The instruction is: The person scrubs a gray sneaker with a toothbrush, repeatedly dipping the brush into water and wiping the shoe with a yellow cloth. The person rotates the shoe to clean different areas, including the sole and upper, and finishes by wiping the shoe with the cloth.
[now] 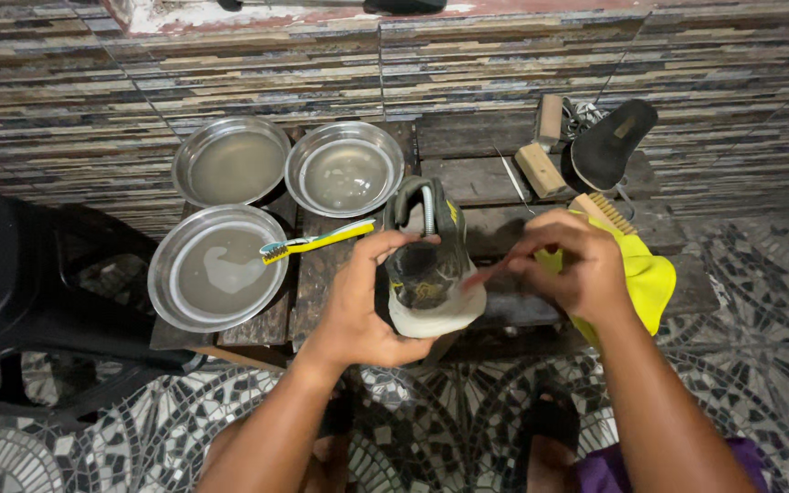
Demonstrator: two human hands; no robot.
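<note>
Left hand grip clamps shoe at frame centre, steadying it; right hand grip pinches thin reddish tool, tip at shoe opening.

A single head-worn camera looks steeply down, close over the wooden bench and tiled floor.

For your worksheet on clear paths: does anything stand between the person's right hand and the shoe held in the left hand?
Nothing visible does. The left hand grips the shoe upright over the wooden bench. The right hand is beside it, holding a thin reddish tool whose blurred tip already reaches the shoe's opening. The yellow cloth lies behind that hand.
</note>
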